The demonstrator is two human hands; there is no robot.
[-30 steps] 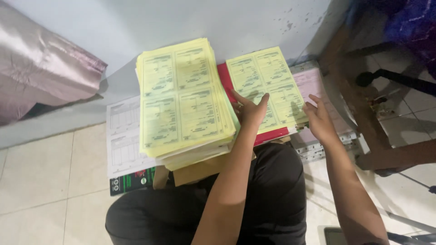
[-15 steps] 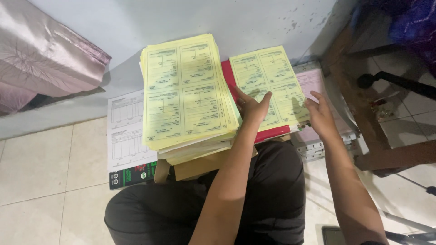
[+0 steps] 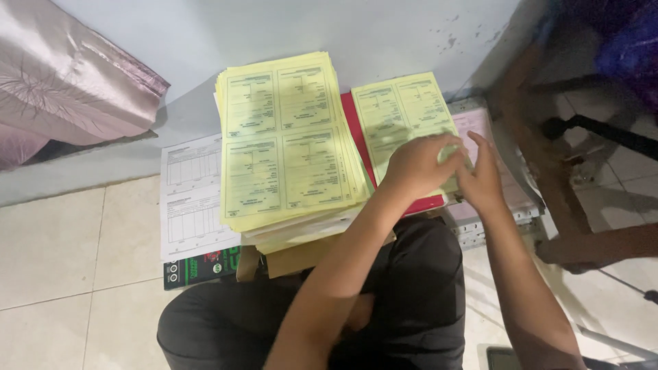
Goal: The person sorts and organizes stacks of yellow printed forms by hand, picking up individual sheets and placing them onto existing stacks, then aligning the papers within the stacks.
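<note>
Yellow sheet (image 3: 401, 116) lies on a red folder (image 3: 356, 137) beside the tall stack (image 3: 288, 144); left hand (image 3: 418, 164) and right hand (image 3: 483, 178) pinch its near corner, which could crease if tugged unevenly

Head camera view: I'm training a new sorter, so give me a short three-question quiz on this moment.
1. True or false: both hands rest on the thick yellow stack.
2. What colour is the sheet under the smaller yellow form? A) red B) green C) black
3. What lies flat on the floor left of the thick stack?

Key: 1. False; the left hand and right hand are on the smaller form. 2. A, the red sheet. 3. A white printed form.
</note>
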